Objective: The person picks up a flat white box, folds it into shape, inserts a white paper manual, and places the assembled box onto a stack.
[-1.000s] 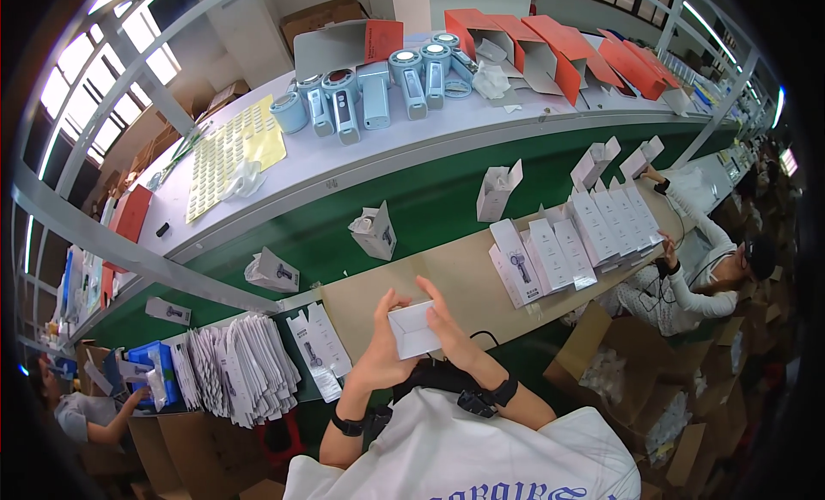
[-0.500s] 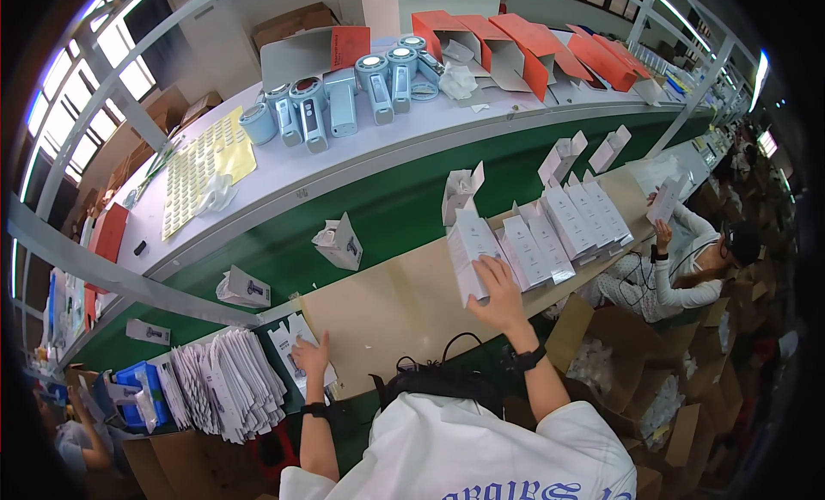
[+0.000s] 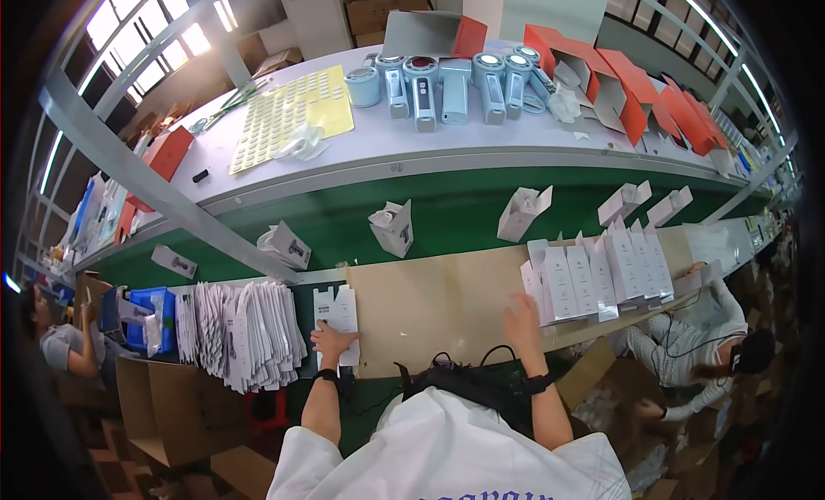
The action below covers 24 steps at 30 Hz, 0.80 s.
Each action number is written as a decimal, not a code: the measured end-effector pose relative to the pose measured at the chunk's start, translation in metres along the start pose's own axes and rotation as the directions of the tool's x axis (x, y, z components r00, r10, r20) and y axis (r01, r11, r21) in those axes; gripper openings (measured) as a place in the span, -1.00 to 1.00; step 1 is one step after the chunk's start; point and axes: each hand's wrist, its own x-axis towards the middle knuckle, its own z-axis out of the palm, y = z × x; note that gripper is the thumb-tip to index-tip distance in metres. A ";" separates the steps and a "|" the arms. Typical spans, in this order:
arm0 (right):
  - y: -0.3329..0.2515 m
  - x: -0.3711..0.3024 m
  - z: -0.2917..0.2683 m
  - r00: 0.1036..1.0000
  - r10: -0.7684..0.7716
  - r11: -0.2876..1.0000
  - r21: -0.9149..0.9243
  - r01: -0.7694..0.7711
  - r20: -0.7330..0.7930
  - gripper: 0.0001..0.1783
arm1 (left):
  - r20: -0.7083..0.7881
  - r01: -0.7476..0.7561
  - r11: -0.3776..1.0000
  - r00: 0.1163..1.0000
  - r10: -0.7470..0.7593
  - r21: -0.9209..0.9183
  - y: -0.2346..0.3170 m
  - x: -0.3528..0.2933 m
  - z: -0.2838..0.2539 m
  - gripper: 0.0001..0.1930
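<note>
My left hand (image 3: 333,340) rests on a flat, folded white carton (image 3: 336,307), with its thumb and fingers spread across it. That carton lies on the dark green surface at the left end of the beige board. My right hand (image 3: 523,321) is raised over the board, fingers apart and slightly blurred, holding nothing. Just to its right stands a row of upright white boxes (image 3: 563,282), some with top flaps up. The hand is close to the nearest box (image 3: 533,287); whether it touches is hard to tell.
A thick stack of folded cartons (image 3: 249,332) stands left of my left hand, beside a blue bin (image 3: 151,321). Open white boxes (image 3: 392,227) line the green panel. Light-blue devices (image 3: 423,92) stand on the shelf (image 3: 361,160). A co-worker (image 3: 718,328) sits at right.
My right hand has let go of a white box, which now stands with the row, and has drawn back left. My left hand has settled on the flat carton. The view has turned.
</note>
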 end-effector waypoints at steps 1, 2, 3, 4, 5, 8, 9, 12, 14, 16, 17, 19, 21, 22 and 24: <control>-0.007 0.003 0.017 0.986 0.068 0.974 0.205 -0.098 0.150 -0.58 | -0.023 -0.058 0.998 0.998 0.058 -0.006 0.007 -0.008 -0.003 0.27; -0.016 0.006 0.034 0.946 0.102 0.896 0.385 -0.222 0.308 -0.61 | -0.045 -0.116 0.993 0.992 0.115 -0.007 0.011 -0.016 -0.006 0.26; -0.024 0.006 0.049 0.911 0.070 0.799 0.524 -0.295 0.407 -0.61 | -0.044 -0.122 0.993 0.992 0.121 -0.004 0.015 -0.025 -0.009 0.26; -0.038 0.006 0.059 0.870 0.019 0.676 0.635 -0.375 0.494 -0.60 | -0.069 -0.350 0.934 0.936 0.346 -0.072 0.019 -0.036 -0.014 0.26; -0.058 0.007 0.062 0.814 0.065 0.545 0.663 -0.513 0.577 -0.61 | -0.107 -0.558 0.819 0.830 0.548 -0.132 0.023 -0.049 -0.020 0.25; -0.103 0.007 0.051 0.744 0.056 0.319 0.694 -0.646 0.666 -0.61 | -0.092 -0.772 0.611 0.631 0.771 -0.175 0.061 -0.113 -0.058 0.29; -0.116 0.008 0.046 0.738 -0.010 0.252 0.716 -0.652 0.675 -0.60 | -0.097 -0.773 0.610 0.630 0.770 -0.176 0.068 -0.126 -0.066 0.29; -0.134 0.010 0.027 0.729 -0.062 0.259 0.716 -0.648 0.682 -0.61 | -0.083 -0.822 0.537 0.559 0.825 -0.191 0.084 -0.154 -0.081 0.33; -0.139 0.011 0.018 0.736 -0.032 0.396 0.684 -0.612 0.677 -0.62 | -0.113 -0.844 0.509 0.529 0.841 -0.168 0.099 -0.166 -0.099 0.32; -0.142 0.006 0.011 0.738 -0.042 0.328 0.707 -0.626 0.674 -0.64 | -0.165 -0.888 0.444 0.458 0.873 -0.117 0.111 -0.172 -0.115 0.30; -0.143 0.006 0.009 0.742 -0.059 0.260 0.727 -0.635 0.668 -0.66 | -0.166 -0.889 0.443 0.457 0.874 -0.118 0.115 -0.170 -0.118 0.30; -0.145 0.006 0.002 0.749 -0.074 0.190 0.746 -0.638 0.659 -0.67 | -0.204 -0.918 0.355 0.387 0.899 -0.179 0.121 -0.167 -0.123 0.30; -0.147 0.009 -0.008 0.752 -0.030 0.133 0.748 -0.650 0.658 -0.67 | -0.218 -0.931 0.299 0.342 0.914 -0.207 0.124 -0.166 -0.126 0.31; -0.146 0.011 -0.011 0.753 -0.008 0.103 0.750 -0.654 0.658 -0.66 | -0.217 -0.938 0.294 0.330 0.919 -0.182 0.124 -0.167 -0.128 0.32; -0.143 0.014 -0.014 0.757 0.003 0.080 0.754 -0.652 0.654 -0.67 | -0.211 -0.950 0.283 0.305 0.928 -0.131 0.125 -0.169 -0.130 0.34</control>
